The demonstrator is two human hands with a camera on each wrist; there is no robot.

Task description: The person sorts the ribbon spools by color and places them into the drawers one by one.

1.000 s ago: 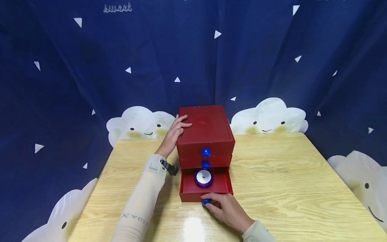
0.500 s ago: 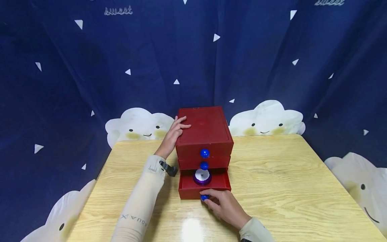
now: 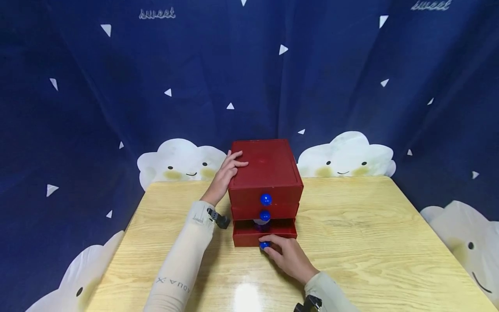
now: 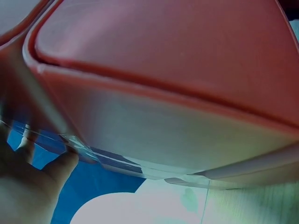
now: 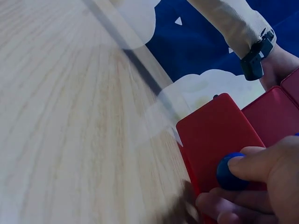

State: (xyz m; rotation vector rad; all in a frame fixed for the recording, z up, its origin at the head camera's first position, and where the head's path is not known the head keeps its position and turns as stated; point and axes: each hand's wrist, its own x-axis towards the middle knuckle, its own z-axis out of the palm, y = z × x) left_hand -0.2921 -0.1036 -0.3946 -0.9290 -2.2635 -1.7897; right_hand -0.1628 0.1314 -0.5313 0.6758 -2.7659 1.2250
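Note:
A red drawer cabinet (image 3: 265,167) with three drawers and round blue knobs stands in the middle of the table. Its bottom drawer (image 3: 245,240) is pulled part of the way out. Inside that drawer sits a round purple thing (image 3: 262,226) with a white top, partly hidden under the drawer above. My right hand (image 3: 290,258) pinches the bottom drawer's blue knob (image 5: 229,172) between thumb and fingers. At the cabinet's upper left edge rests my left hand (image 3: 226,175), its fingers spread over the top. The upper two drawers are in, their knobs (image 3: 266,199) facing front.
The cabinet stands on a light wooden table (image 3: 370,225). Behind and around it hangs a dark blue cloth (image 3: 202,65) with white triangles and smiling clouds. Dark wrist cameras (image 3: 219,218) are strapped on both arms.
The bottom drawer has slid inward, with my right hand moving forward on its knob. More of the purple thing is now hidden. My left hand stays on the cabinet.

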